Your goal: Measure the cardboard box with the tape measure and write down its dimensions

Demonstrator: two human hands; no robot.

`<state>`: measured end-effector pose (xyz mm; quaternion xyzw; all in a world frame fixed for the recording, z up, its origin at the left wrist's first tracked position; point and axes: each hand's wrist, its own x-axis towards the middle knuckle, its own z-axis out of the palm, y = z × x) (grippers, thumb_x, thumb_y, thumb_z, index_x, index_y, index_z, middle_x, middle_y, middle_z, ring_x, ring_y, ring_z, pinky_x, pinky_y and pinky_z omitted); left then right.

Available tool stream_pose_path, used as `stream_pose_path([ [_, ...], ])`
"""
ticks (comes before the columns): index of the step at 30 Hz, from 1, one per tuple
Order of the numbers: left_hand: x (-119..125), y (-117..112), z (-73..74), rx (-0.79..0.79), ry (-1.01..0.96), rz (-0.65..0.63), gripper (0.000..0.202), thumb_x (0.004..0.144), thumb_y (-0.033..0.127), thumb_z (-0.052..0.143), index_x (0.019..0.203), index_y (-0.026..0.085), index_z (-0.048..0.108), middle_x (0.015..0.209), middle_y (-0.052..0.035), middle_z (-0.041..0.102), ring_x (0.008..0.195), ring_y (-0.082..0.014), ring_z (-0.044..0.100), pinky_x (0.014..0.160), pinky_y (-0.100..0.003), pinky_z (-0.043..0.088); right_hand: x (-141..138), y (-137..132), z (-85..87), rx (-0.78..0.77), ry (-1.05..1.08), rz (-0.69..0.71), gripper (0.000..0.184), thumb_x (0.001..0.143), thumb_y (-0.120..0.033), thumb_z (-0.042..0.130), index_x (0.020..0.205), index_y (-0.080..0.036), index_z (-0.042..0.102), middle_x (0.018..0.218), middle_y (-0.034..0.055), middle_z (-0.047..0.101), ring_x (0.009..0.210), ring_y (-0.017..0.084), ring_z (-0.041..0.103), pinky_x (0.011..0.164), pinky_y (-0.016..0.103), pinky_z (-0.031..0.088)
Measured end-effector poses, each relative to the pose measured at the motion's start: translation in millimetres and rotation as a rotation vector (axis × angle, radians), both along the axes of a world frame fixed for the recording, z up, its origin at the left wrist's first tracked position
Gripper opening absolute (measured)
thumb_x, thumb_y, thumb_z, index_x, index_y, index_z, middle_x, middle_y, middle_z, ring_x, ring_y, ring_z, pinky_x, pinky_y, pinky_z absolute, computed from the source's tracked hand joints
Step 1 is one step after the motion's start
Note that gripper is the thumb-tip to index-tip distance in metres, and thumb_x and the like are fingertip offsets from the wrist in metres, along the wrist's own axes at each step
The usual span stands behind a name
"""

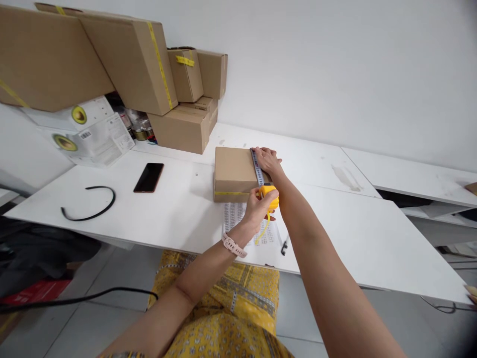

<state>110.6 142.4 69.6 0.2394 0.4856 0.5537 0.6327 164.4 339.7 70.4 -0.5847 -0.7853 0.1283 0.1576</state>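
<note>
A closed cardboard box [234, 165] lies on the white table in front of me. Across its top runs the metal blade of a tape measure [271, 195], from the far edge toward the near edge. My left hand [255, 211] is closed around the yellow case at the near side, and a yellow strap dangles from the case. At the far edge, my right hand [267, 158] holds the end of the blade down against the box, its fingers partly over the edge. A printed sheet of paper [234, 219] sticks out from under the box.
Several cardboard boxes [182, 130] are stacked at the back left, beside white avocado-print packs [95, 141]. A phone [149, 177] and a black headband-like loop [108, 205] lie at left. A black pen [284, 246] rests near the table's front edge.
</note>
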Motion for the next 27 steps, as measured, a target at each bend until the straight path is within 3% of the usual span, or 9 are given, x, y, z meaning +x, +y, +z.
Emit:
stream_pose_path([
  [5, -12, -7, 3.2, 0.074, 0.016, -0.048, 0.046, 0.078, 0.041, 0.076, 0.109, 0.018, 0.052, 0.088, -0.0016, 0.062, 0.055, -0.0102, 0.060, 0.044, -0.022, 0.049, 9, 13, 0.8, -0.021, 0.147, -0.001, 0.069, 0.097, -0.068, 0.009, 0.149, -0.042, 0.046, 0.158, 0.0052, 0.046, 0.146, 0.041, 0.033, 0.110, 0.082, 0.022],
  [8, -38, -28, 0.4, 0.253, 0.088, -0.045, 0.052, 0.073, 0.043, 0.078, 0.113, 0.020, 0.053, 0.100, -0.0034, 0.063, 0.064, -0.0107, 0.062, 0.046, -0.021, 0.051, 36, 11, 2.5, 0.081, 0.437, -0.056, 0.076, 0.095, -0.074, 0.007, 0.157, -0.040, 0.034, 0.160, 0.0027, 0.044, 0.148, 0.032, 0.037, 0.120, 0.064, 0.028],
  [10, -64, -43, -8.0, 0.369, 0.169, 0.027, 0.059, 0.070, 0.044, 0.080, 0.118, 0.023, 0.052, 0.104, -0.0029, 0.063, 0.068, -0.0113, 0.063, 0.049, -0.021, 0.052, 60, -3, -2.7, 0.130, 0.602, -0.135, 0.081, 0.094, -0.076, 0.008, 0.156, -0.034, 0.039, 0.155, 0.0052, 0.050, 0.142, 0.028, 0.046, 0.120, 0.053, 0.034],
  [13, -103, -50, -28.2, 0.394, 0.310, 0.216, 0.066, 0.069, 0.045, 0.081, 0.124, 0.026, 0.049, 0.102, -0.0018, 0.063, 0.074, -0.0130, 0.064, 0.053, -0.022, 0.055, 87, -36, -19.9, 0.001, 0.719, -0.279, 0.089, 0.092, -0.080, 0.015, 0.147, -0.021, 0.054, 0.139, 0.0140, 0.064, 0.127, 0.030, 0.060, 0.114, 0.048, 0.043],
  [17, -136, -34, -44.3, 0.308, 0.321, 0.248, 0.062, 0.066, 0.047, 0.079, 0.116, 0.022, 0.051, 0.101, -0.0022, 0.062, 0.070, -0.0129, 0.065, 0.051, -0.023, 0.055, 90, -76, -33.2, -0.191, 0.748, -0.217, 0.085, 0.093, -0.077, 0.018, 0.149, -0.022, 0.052, 0.144, 0.0124, 0.062, 0.125, 0.030, 0.062, 0.104, 0.044, 0.051],
  [19, -145, -26, -37.3, 0.296, 0.285, 0.213, 0.057, 0.066, 0.047, 0.077, 0.110, 0.019, 0.052, 0.094, -0.0011, 0.062, 0.062, -0.0117, 0.064, 0.049, -0.023, 0.053, 83, -87, -23.3, -0.177, 0.690, -0.172, 0.081, 0.094, -0.076, 0.022, 0.144, -0.023, 0.057, 0.148, 0.0104, 0.059, 0.127, 0.030, 0.060, 0.100, 0.042, 0.052],
  [22, -153, -21, -9.7, 0.381, 0.271, 0.212, 0.054, 0.066, 0.045, 0.079, 0.107, 0.019, 0.055, 0.093, -0.0016, 0.064, 0.057, -0.0106, 0.063, 0.047, -0.023, 0.051, 76, -97, 12.2, -0.031, 0.485, -0.162, 0.072, 0.092, -0.076, 0.033, 0.135, -0.026, 0.062, 0.141, 0.0094, 0.065, 0.122, 0.031, 0.061, 0.098, 0.044, 0.051],
  [25, -161, -23, 20.5, 0.514, 0.279, 0.192, 0.050, 0.067, 0.046, 0.079, 0.105, 0.021, 0.058, 0.097, -0.0032, 0.067, 0.057, -0.0099, 0.063, 0.045, -0.021, 0.050, 72, -105, 50.9, 0.134, 0.246, -0.242, 0.065, 0.091, -0.075, 0.039, 0.127, -0.028, 0.065, 0.125, 0.0113, 0.072, 0.111, 0.035, 0.065, 0.094, 0.050, 0.049],
  [27, -166, -22, 32.2, 0.560, 0.283, 0.178, 0.046, 0.069, 0.046, 0.079, 0.103, 0.021, 0.060, 0.099, -0.0037, 0.067, 0.058, -0.0102, 0.063, 0.044, -0.021, 0.050, 70, -111, 64.7, 0.197, 0.142, -0.303, 0.064, 0.092, -0.075, 0.036, 0.120, -0.026, 0.067, 0.117, 0.0139, 0.074, 0.106, 0.037, 0.066, 0.092, 0.052, 0.048],
])
